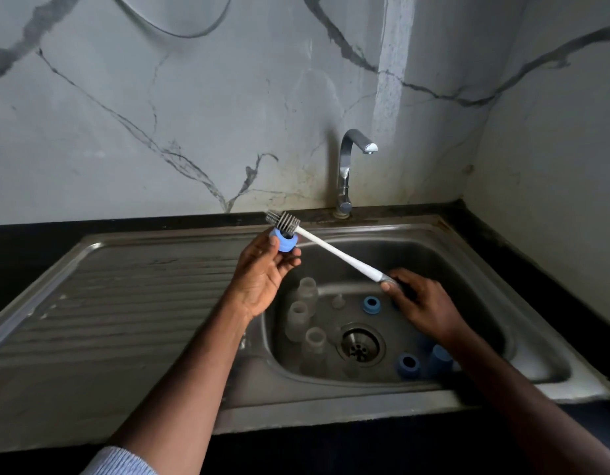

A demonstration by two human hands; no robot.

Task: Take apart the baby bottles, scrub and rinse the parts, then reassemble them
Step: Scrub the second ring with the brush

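The left hand point(262, 272) is raised above the left rim of the sink point(523, 286), palm turned toward the camera, and its fingers point(289, 261) and thumb curl round a blue bottle collar point(285, 242), which sits at the very fingertips with its open ring facing up and to the right. The bristle head of the bottle brush point(283, 221) lies against the top of that collar, just above the left fingertips, while its white handle runs down and to the right, away from them, across the basin. The right hand point(423, 303) grips the far, lower end of the handle, with the thumb pressed along the top and the other fingers wrapped underneath, so the brush spans the gap between the two hands. Below the left hand, on the sink floor, stand three clear bottle bodies point(301, 317), close together, with a small clear teat point(337, 301) just past them. A second blue collar point(371, 305) lies directly under the right fingers, and a third collar point(408, 365) and a blue cap point(439, 359) sit beneath the right wrist, beside the drain point(361, 345). The tap point(351, 166) rises behind the sink, beyond both hands, its spout pointing right. The dark bench point(536, 241) frames the steel sink.
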